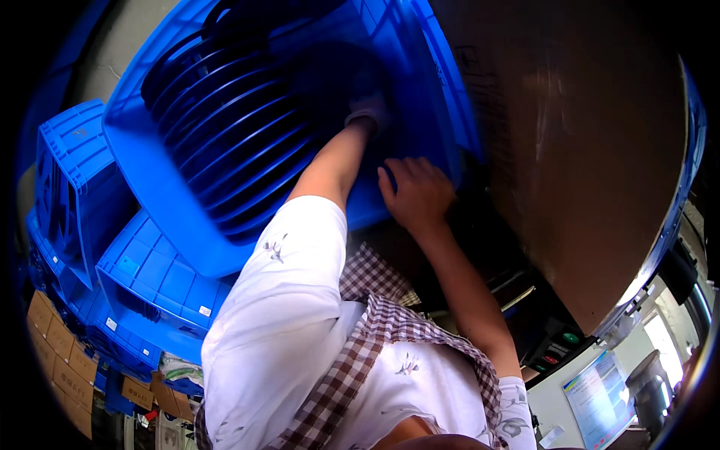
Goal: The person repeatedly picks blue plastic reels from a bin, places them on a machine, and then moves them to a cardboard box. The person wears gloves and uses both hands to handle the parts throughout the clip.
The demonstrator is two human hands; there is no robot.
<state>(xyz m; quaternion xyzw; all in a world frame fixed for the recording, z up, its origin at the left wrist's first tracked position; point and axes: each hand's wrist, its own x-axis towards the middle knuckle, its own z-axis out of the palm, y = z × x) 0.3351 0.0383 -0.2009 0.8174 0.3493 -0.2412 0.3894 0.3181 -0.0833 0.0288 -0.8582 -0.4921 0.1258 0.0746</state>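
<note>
My left arm reaches deep into a large blue plastic bin. At its end my left hand wears a pale glove or cuff. Its fingers are lost in the dark shadow inside the bin, so what they touch cannot be made out. Beside that arm, a row of dark, round-edged pieces stands on edge, nested close together; their exact kind is unclear. My right hand is bare, at the near right side of the bin, with its fingers extended and nothing visibly held.
More blue plastic bins are stacked on the left. Brown cardboard boxes stand at the lower left. A large brown panel rises on the right, with green and red buttons near its lower edge. A poster board is farther right.
</note>
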